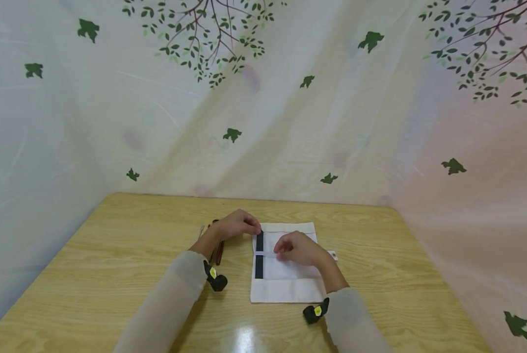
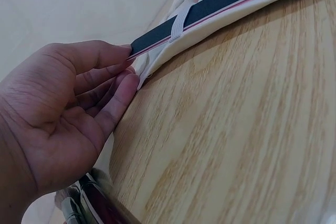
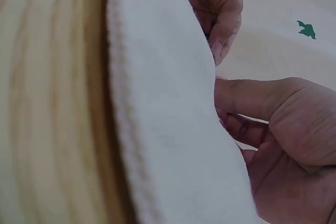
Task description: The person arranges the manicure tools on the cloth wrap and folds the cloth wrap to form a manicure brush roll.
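Observation:
A white cloth roll-up pouch [image 1: 285,291] lies spread on the table. Along its left side runs a black nail file [image 1: 259,267], whose edge shows pink and white layers in the left wrist view. A white elastic band [image 2: 181,22] crosses over the file. My left hand [image 1: 237,224] pinches the file's far end, fingertips right at the pouch's corner. Over the middle of the pouch, my right hand [image 1: 301,249] pinches the elastic band a little to the right of the file. In the right wrist view the pouch's raised edge [image 3: 163,87] hides those fingertips.
Several slim dark-handled tools [image 1: 220,252] lie on the wooden table [image 1: 113,274] left of the pouch, partly behind my left wrist. A small white tab [image 1: 333,255] sticks out from the pouch's right side. A leaf-patterned curtain [image 1: 290,147] stands behind the table.

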